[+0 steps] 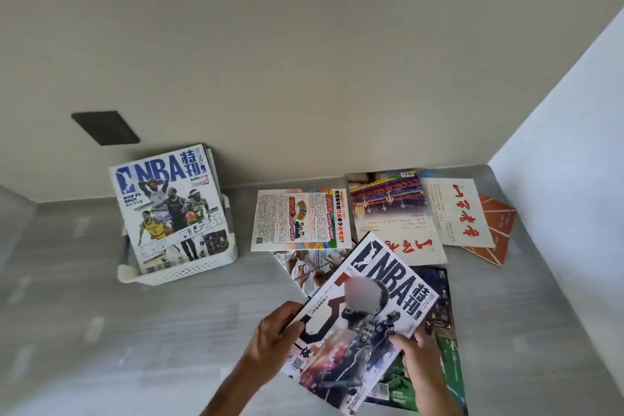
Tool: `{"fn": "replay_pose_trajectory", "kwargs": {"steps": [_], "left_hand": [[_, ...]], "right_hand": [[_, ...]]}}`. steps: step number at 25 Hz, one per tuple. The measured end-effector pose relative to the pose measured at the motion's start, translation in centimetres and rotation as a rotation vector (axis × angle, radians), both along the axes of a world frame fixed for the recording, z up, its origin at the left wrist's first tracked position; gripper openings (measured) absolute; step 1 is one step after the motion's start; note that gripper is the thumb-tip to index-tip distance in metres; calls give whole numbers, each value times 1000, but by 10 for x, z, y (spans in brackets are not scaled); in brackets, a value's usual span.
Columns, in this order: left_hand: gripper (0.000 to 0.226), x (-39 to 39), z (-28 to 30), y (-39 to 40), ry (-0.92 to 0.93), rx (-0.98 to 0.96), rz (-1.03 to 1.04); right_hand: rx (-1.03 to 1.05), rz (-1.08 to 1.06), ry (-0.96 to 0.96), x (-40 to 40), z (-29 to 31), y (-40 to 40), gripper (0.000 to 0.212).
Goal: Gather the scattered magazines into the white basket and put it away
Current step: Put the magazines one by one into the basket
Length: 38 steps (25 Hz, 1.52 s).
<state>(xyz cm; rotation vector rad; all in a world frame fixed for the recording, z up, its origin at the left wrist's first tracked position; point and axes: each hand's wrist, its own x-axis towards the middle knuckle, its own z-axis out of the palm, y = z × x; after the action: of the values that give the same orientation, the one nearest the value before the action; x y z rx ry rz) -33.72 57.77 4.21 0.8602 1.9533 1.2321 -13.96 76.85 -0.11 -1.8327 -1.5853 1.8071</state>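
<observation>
a person holds an nba magazine [364,321] in both hands above a grey surface [84,331], the left hand [273,338] pinching its left edge with thumb on the cover, the right hand [418,358] curled round its lower right corner. the white basket [189,268] sits well apart to the left, close to the wall, with another nba issue [169,209] standing tilted in it and rising high over the rim.

other magazines lie scattered to the right: a colourful one [297,219], a red-and-blue one [388,209], a cream one with red script [456,213], an orange one [499,230] at the far corner, and a dark green one [445,348] under the held copy.

the step in hand looks to be carrying this copy across to the basket. done well, it likely means keeping both grips until the magazine is over the basket, turning it to match the standing issue, then sliding it in beside that one, so the light basket does not tip and room is left for the rest.
</observation>
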Motion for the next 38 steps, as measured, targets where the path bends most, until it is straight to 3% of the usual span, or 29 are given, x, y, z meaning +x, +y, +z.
{"fn": "replay_pose_trajectory", "kwargs": {"steps": [5,7,11,15,19,23,28,29,32,33,37,38], "left_hand": [[8,-67,38,-42,190,85,256],[27,-89,47,-58,158,95,412],[42,-96,40,-88,-101,228,691],[53,-90,25,-105,-289,233,862],[42,-103,38,-114,-295,212,746],[33,-162,90,-126,-183,368,764],[33,-272,142,-125,-105,532,768],[32,-286,139,-125,-70,486,783],[40,-296,99,-139,138,116,917],[40,-285,81,-145,186,47,862],[60,-230,7,-164,344,-502,215],[66,-224,-4,-166,383,-611,132]], "right_hand": [[151,163,424,-86,54,-21,11],[231,317,495,-112,74,-29,19],[377,682,311,-127,67,-66,22],[432,737,213,-138,51,-97,26],[439,725,144,-162,66,-103,23],[496,668,322,-227,124,-99,4],[523,662,464,-355,177,-98,13],[521,662,452,-374,178,-99,17],[556,645,274,-396,145,-111,34],[576,716,203,-390,126,-120,35],[672,1320,-213,-347,55,-158,58],[744,1381,-307,-342,44,-163,62]]}}
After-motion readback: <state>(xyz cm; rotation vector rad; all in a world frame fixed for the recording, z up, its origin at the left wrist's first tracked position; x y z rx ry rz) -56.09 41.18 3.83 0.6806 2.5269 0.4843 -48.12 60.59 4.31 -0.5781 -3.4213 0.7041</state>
